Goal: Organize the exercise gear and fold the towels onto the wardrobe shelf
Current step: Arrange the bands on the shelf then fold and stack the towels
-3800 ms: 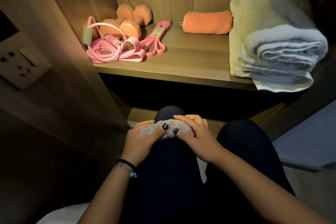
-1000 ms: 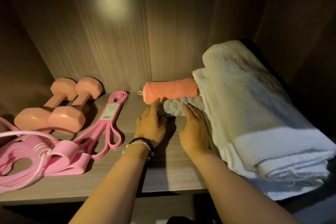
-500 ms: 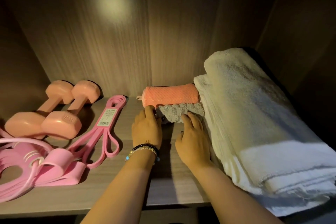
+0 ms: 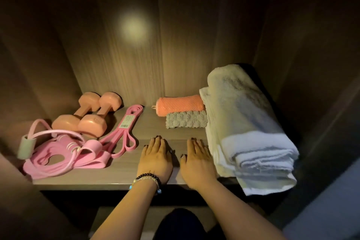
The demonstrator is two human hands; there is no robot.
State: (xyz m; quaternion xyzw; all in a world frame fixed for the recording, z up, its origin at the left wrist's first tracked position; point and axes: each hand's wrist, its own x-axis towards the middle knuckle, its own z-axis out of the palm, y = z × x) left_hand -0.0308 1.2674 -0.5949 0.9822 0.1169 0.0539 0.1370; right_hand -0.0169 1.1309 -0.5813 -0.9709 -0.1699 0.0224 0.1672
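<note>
From my head cam: both my left hand (image 4: 155,159) and right hand (image 4: 196,160) lay flat, fingers straight, holding nothing on the shelf (image 4: 81,178). The grey towel (image 4: 186,122) sat folded just ahead, touching the orange towel (image 4: 180,105), beside the big white towel (image 4: 245,126).

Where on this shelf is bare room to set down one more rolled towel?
Bare shelf lies between the pink resistance band and grey towel, running forward to the left hand and right hand. The left end around the dumbbells is crowded.
</note>
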